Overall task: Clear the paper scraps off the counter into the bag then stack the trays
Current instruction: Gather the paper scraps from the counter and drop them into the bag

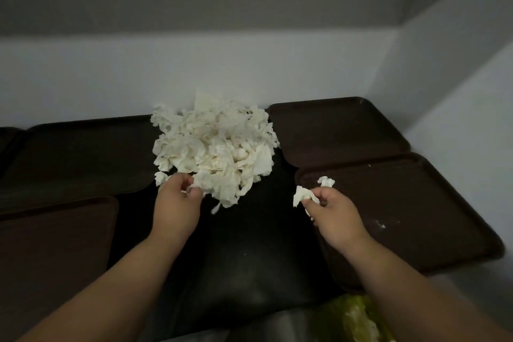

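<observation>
Low at the near edge, a yellow-green bag (358, 319) shows pale stuff inside. Two dark trays lie on the left, the near left tray (55, 244) and the far left tray (83, 153). The left hand (177, 203) pinches the near edge of the scrap pile (213, 147), heaped on the black counter (244, 236) between the trays. The right hand (333, 214) grips a scrap (301, 196). A loose scrap (326, 181) and white specks lie on the near right tray (416, 216), with the far right tray (338, 130) behind it. Pale walls (249, 64) close the corner.
</observation>
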Available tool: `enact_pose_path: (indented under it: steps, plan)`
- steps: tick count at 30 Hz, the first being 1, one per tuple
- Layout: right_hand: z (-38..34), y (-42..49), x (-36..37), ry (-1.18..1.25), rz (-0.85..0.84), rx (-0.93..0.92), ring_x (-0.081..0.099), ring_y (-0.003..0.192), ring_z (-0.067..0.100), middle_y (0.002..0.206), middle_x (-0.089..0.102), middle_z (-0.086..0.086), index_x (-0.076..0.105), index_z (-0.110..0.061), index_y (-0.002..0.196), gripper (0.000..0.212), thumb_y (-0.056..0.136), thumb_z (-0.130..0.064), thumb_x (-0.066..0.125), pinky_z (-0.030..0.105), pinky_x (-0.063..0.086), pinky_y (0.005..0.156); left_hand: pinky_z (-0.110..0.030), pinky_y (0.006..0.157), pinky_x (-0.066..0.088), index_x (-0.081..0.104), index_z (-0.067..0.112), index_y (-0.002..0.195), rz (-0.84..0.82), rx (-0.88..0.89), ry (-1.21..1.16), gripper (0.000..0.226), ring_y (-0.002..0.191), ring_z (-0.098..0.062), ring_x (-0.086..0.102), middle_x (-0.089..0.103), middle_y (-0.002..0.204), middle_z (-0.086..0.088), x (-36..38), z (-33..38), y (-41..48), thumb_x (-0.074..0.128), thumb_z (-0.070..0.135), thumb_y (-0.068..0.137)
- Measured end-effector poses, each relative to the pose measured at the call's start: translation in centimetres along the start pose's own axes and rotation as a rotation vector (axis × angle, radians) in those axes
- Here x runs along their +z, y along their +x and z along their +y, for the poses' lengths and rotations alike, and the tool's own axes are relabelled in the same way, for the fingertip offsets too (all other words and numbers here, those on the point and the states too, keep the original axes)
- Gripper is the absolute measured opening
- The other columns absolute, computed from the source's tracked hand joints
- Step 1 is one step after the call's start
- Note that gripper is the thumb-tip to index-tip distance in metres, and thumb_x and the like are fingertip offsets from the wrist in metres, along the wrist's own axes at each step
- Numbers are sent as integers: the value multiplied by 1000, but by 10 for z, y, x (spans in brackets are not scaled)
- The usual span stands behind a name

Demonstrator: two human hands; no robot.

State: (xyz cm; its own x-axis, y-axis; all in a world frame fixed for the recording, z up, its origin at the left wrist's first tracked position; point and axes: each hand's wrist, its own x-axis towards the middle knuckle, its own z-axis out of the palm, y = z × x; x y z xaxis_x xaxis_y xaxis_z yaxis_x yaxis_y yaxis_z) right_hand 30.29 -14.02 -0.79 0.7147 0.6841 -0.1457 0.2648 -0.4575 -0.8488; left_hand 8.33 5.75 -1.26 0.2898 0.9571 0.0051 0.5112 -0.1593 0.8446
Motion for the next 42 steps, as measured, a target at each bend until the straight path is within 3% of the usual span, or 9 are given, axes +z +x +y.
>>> enact_pose_path:
  steps: [6, 14, 20, 27, 31, 34, 37, 39, 42]
  plan:
    - [25, -18, -78, 53, 148, 43, 63, 63, 11, 78, 73, 1, 72, -28, 94, 7, 93, -33, 67, 30, 52, 62, -22, 42, 39, 57, 23, 85, -95, 184, -218, 13, 46, -5, 44, 54, 64, 1, 42, 103, -48, 60, 13, 92]
    - [90, -62, -180, 2, 322, 115, 62, 63, 5, 73, 70, -5, 72, -26, 90, 7, 92, -31, 68, 19, 43, 57, -24, 47, 39, 58, 25, 78, -436, 348, -211, 17, 49, -4, 44, 54, 62, 8, 146, 171, -128, 67, 19, 91]
    - [171, -105, -229, -13, 413, 314, 58, 67, 12, 77, 66, -2, 69, -22, 90, 5, 92, -26, 69, 21, 41, 54, -12, 47, 35, 60, 26, 82, -649, 408, -76, 13, 55, -4, 49, 62, 83, -2, 223, 182, -191, 65, 15, 87]
    - [256, -137, -224, 46, 374, 574, 62, 70, 23, 74, 66, 4, 70, -14, 88, 5, 87, -18, 69, 27, 43, 59, -12, 49, 32, 56, 31, 77, -787, 435, 6, 17, 57, -5, 48, 60, 89, -2, 291, 170, -247, 63, 18, 85]
    - [273, -142, -221, 137, 358, 649, 60, 66, 15, 78, 65, 2, 69, -11, 100, 11, 89, -14, 69, 24, 42, 54, -13, 51, 32, 55, 32, 80, -813, 405, 65, 16, 60, -6, 50, 61, 95, -5, 317, 160, -264, 63, 19, 87]
    - [283, -143, -221, 232, 351, 685, 68, 82, 23, 102, 67, 6, 66, -17, 112, 25, 88, -24, 72, 31, 54, 67, -16, 51, 32, 56, 32, 83, -834, 379, 94, 14, 60, -7, 50, 62, 97, -7, 332, 154, -273, 63, 20, 88]
    - [289, -148, -226, 293, 328, 729, 69, 83, 26, 115, 64, 9, 62, -18, 126, 33, 93, -25, 67, 34, 57, 65, -18, 51, 33, 58, 30, 88, -858, 363, 140, 10, 63, -9, 52, 63, 99, -7, 340, 150, -278, 62, 21, 90]
    - [286, -155, -231, 380, 349, 742, 67, 75, 24, 110, 65, 10, 62, -16, 124, 27, 98, -21, 61, 34, 56, 58, -20, 53, 35, 58, 29, 91, -860, 359, 158, 8, 66, -10, 54, 62, 102, -5, 345, 148, -281, 62, 22, 90]
    - [270, -164, -237, 563, 334, 696, 71, 86, 30, 116, 63, 8, 63, -25, 107, 11, 99, -31, 61, 44, 60, 72, -20, 56, 36, 59, 27, 94, -871, 361, 182, 8, 71, -10, 56, 55, 106, -1, 347, 150, -288, 61, 20, 92]
